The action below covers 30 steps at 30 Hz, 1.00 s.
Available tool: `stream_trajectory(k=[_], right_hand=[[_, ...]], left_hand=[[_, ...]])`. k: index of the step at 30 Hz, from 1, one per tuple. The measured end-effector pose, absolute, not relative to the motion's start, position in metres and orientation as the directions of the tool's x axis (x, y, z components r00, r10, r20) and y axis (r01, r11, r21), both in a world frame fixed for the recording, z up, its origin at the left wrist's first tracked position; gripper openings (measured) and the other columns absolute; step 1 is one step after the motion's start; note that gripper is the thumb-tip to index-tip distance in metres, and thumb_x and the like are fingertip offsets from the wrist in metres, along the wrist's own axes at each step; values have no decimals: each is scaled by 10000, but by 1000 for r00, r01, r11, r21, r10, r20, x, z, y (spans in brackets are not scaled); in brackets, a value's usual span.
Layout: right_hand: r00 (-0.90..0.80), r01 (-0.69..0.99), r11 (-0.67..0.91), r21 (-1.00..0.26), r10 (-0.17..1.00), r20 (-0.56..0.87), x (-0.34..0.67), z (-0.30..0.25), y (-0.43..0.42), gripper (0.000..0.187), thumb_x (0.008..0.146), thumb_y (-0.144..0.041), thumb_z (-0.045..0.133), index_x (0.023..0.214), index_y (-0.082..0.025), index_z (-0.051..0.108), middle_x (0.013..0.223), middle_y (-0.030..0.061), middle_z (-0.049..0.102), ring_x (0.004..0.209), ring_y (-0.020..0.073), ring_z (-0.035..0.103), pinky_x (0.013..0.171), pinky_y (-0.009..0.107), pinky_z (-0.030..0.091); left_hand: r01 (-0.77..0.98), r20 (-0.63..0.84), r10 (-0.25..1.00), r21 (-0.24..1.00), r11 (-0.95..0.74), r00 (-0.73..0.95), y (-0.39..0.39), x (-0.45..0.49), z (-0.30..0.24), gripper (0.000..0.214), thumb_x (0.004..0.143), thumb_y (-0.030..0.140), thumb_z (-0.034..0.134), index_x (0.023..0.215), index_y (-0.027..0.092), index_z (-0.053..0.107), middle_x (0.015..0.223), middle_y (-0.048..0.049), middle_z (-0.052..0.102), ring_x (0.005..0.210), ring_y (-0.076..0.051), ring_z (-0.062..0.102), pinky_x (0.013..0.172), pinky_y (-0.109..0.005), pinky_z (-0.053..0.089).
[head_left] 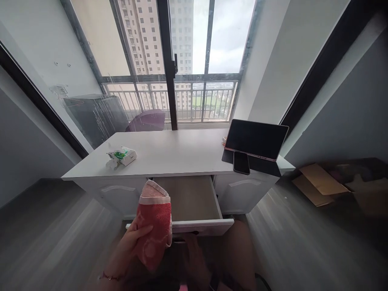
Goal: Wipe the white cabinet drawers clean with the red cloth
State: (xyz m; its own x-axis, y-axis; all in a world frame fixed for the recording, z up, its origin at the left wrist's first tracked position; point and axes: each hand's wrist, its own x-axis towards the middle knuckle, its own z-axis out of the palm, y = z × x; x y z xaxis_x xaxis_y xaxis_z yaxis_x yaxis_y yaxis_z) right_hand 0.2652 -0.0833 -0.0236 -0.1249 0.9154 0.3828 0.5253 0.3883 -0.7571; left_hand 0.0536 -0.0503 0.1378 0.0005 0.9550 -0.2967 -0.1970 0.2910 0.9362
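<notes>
My left hand (138, 236) is closed round a folded red towel (154, 220) with a pale edge band, the thumb lying across its front. The towel is upright, in front of the left part of a pulled-out drawer (189, 198) in the white desk (169, 151). In dim light below the drawer front (209, 227), my right hand (194, 252) reaches up near its dark knob (195, 233). Its fingertips are blurred and partly hidden, so I cannot tell whether they grip the knob.
A tissue pack (123, 155) lies on the desk's left side. On the right, a tablet (257, 138) stands propped, with a phone (241, 162) at its base. Cardboard boxes (321, 184) sit on the right floor. Behind the desk is a glass door (171, 101).
</notes>
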Motion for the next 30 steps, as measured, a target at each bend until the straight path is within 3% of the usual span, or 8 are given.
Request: stream_trajectory(k=[2, 4, 8, 12, 14, 19, 24, 30], right_hand=[[-153, 530, 396, -750, 914, 375, 267, -23, -88, 416, 832, -100, 422, 1174, -271, 584, 1140, 71, 642, 1039, 221, 636, 836, 350, 566], [-183, 531, 405, -745, 913, 366, 270, -22, -90, 448, 813, -82, 418, 1193, -268, 566, 1150, 70, 638, 1058, 216, 626, 851, 343, 557], [-219, 553, 412, -724, 910, 351, 274, -20, -91, 482, 789, -66, 419, 1207, -265, 551, 1186, 67, 629, 1068, 218, 622, 816, 321, 560], [-212, 580, 408, -705, 912, 352, 274, -18, -90, 454, 800, -79, 422, 1198, -251, 558, 1184, 77, 627, 1064, 227, 622, 819, 334, 556], [-214, 586, 401, -704, 915, 342, 274, -18, -89, 445, 811, -82, 412, 1192, -258, 561, 1161, 71, 634, 1036, 219, 632, 812, 332, 557], [-247, 610, 395, -687, 919, 308, 277, -19, -87, 493, 801, -90, 435, 1229, -302, 554, 1163, 47, 638, 1010, 236, 646, 798, 353, 567], [-245, 612, 375, -696, 927, 285, 278, -24, -86, 540, 796, -99, 444, 1241, -393, 524, 1186, 10, 630, 1043, 242, 640, 801, 369, 575], [-267, 605, 384, -697, 923, 277, 278, -24, -85, 568, 790, -90, 435, 1262, -395, 512, 1184, 13, 635, 1056, 239, 636, 817, 372, 574]], left_hand=[[-207, -313, 949, 927, 314, 41, -31, 65, 161, 528, 535, 332, 802, 1001, 222, 579, 933, -38, 710, 865, -284, 666, 774, -416, 539], [-58, -266, 944, 958, 282, 196, -11, 79, 186, 549, 560, 305, 797, 1050, 197, 573, 908, -32, 696, 855, -262, 651, 745, -379, 533], [294, -128, 849, 955, -33, 512, 28, 113, 212, 364, 718, 278, 644, 1060, 169, 583, 896, -9, 646, 810, -194, 584, 702, -294, 478], [588, -37, 775, 674, -447, 631, 65, 146, 192, 108, 695, 152, 529, 791, 169, 576, 811, 1, 549, 712, -152, 504, 628, -257, 392], [644, -57, 728, 516, -565, 683, 81, 161, 173, 153, 668, 99, 503, 783, 171, 573, 845, -17, 540, 692, -152, 500, 620, -262, 374], [637, -119, 643, 352, -685, 757, 99, 192, 136, 255, 705, 60, 479, 881, 163, 632, 930, -97, 615, 800, -226, 563, 679, -294, 381], [481, -362, 326, 532, -697, 873, 93, 206, 111, 148, 752, 230, 594, 850, 203, 702, 867, -66, 714, 767, -231, 618, 675, -294, 426], [458, -337, 312, 600, -656, 888, 85, 205, 98, 272, 728, 157, 596, 935, 259, 739, 958, -19, 742, 855, -205, 650, 710, -253, 453]])
